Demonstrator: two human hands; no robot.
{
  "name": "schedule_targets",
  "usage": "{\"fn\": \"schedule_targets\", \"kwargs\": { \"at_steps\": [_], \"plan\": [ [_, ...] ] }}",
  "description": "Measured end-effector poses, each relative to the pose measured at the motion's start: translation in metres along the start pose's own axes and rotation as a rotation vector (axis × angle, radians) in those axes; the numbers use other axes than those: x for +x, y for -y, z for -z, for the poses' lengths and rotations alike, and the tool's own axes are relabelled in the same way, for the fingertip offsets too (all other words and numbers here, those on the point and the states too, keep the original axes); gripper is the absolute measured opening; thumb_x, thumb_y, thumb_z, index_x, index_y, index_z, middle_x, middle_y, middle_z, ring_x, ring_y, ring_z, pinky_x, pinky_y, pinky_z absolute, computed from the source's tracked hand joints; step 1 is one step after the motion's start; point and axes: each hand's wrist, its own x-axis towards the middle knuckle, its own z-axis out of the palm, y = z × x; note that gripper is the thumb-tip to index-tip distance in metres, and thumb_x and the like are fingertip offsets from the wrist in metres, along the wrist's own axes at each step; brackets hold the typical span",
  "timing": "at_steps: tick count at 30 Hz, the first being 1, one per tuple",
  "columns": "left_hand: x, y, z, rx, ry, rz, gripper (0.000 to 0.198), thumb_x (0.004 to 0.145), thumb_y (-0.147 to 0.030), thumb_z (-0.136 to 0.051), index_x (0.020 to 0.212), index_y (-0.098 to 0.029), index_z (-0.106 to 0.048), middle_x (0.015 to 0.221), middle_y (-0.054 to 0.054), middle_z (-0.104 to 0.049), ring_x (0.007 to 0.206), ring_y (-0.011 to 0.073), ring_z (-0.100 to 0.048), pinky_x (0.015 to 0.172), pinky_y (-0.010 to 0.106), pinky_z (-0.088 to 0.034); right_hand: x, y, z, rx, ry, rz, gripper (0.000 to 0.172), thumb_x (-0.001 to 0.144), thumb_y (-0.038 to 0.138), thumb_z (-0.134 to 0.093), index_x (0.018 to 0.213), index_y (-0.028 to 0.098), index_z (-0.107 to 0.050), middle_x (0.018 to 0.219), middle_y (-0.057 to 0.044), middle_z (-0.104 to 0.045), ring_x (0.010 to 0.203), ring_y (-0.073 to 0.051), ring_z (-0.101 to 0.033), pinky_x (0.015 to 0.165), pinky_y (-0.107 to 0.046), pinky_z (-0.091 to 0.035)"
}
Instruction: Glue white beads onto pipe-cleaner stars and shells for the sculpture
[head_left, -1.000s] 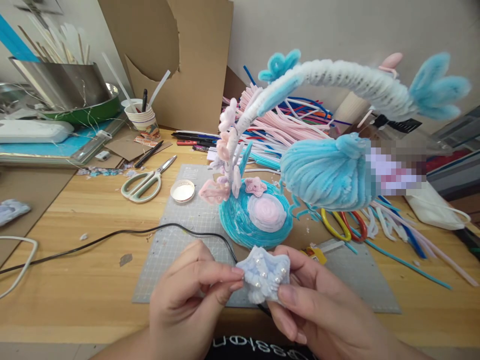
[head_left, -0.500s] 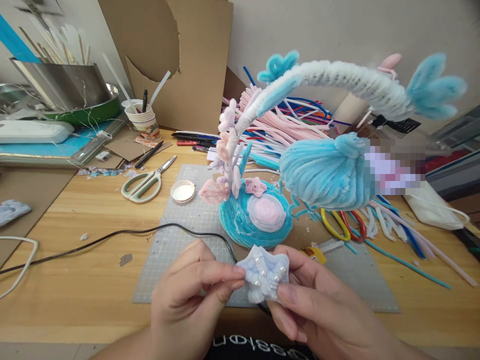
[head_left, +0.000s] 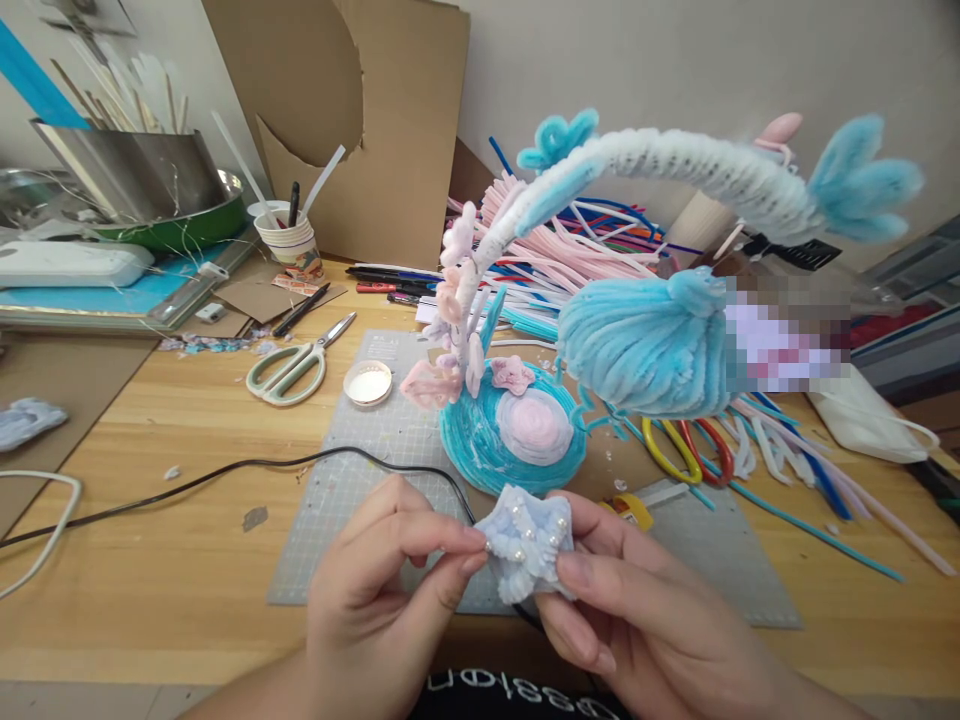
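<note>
A pale blue fuzzy starfish, made of pipe cleaner and dotted with several small pearl beads, is held up over the front of the grey cutting mat. My right hand grips its right side, thumb on the front and fingers behind. At the starfish's left point, the thumb and forefinger of my left hand pinch together, with a pearl bead at their tips. Just behind stands a turquoise coiled base bearing a pink starfish and a white arched stem.
A blue fluffy shade hangs from the stem. Scissors and a small round dish lie left; a black cable crosses the table. Bundled pipe cleaners fill the back. Red-and-yellow-handled scissors rest at right.
The starfish has tilted slightly and risen a little in my hands. A pearl bead now shows at my left fingertips. The view has shifted slightly.
</note>
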Motion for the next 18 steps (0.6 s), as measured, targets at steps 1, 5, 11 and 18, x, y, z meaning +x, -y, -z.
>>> {"fn": "schedule_targets", "kwargs": {
  "at_steps": [1,5,11,18],
  "plan": [
    [0.0003,-0.0003,-0.0001,0.004,0.003,0.002,0.015,0.080,-0.010,-0.066,0.086,-0.023,-0.067,0.065,-0.003,-0.053,0.061,0.0109,-0.051,0.053,0.023,-0.040,-0.0001,0.0003,-0.0005,-0.001,-0.003,0.001,0.024,0.076,0.034,-0.074,0.086,0.018,-0.060,0.054,0.006,-0.052,0.047,-0.005,-0.035,0.046,-0.021,-0.021],
    [0.0012,-0.0016,0.0006,0.009,0.016,-0.006,0.014,0.080,-0.009,-0.065,0.085,-0.022,-0.066,0.065,-0.003,-0.052,0.061,0.0105,-0.050,0.053,0.023,-0.040,-0.0020,0.0004,-0.0014,-0.014,0.008,0.007,0.024,0.075,0.035,-0.074,0.085,0.018,-0.060,0.056,0.006,-0.052,0.047,-0.005,-0.036,0.046,-0.021,-0.020],
    [0.0021,-0.0030,0.0014,0.017,0.003,-0.022,0.014,0.079,-0.007,-0.064,0.083,-0.020,-0.065,0.064,-0.003,-0.052,0.059,0.0107,-0.051,0.052,0.023,-0.040,-0.0034,-0.0008,0.0001,-0.005,0.021,0.025,0.021,0.076,0.033,-0.074,0.084,0.019,-0.060,0.057,0.006,-0.052,0.047,-0.005,-0.036,0.046,-0.021,-0.020],
    [0.0040,-0.0026,0.0006,0.029,0.036,-0.044,0.016,0.078,-0.004,-0.062,0.083,-0.019,-0.065,0.064,-0.003,-0.051,0.060,0.0098,-0.050,0.053,0.022,-0.040,-0.0020,-0.0013,0.0005,-0.018,0.036,0.028,0.022,0.077,0.034,-0.074,0.085,0.019,-0.060,0.056,0.006,-0.052,0.046,-0.004,-0.036,0.046,-0.021,-0.021]
  ]
}}
